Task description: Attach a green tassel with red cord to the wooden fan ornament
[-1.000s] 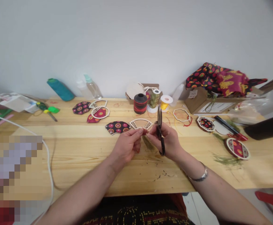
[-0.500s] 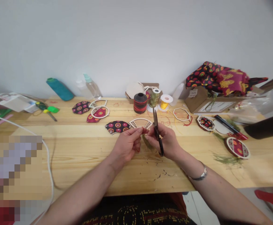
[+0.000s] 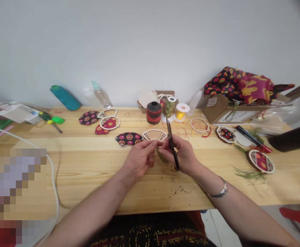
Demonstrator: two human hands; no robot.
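Above the wooden table (image 3: 95,164), your left hand (image 3: 141,157) and right hand (image 3: 187,156) stand close together, the right's fingers gripping black-handled scissors (image 3: 172,145). Just beyond lies a fan-shaped wooden frame (image 3: 147,136); olive strands (image 3: 162,156) hang between your hands, where the left fingers pinch red cord (image 3: 158,142).

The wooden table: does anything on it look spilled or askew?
Slightly: small dark scraps lie scattered on the table near its front edge, like stray litter, and green strands splay untidily beside the oval ornament.
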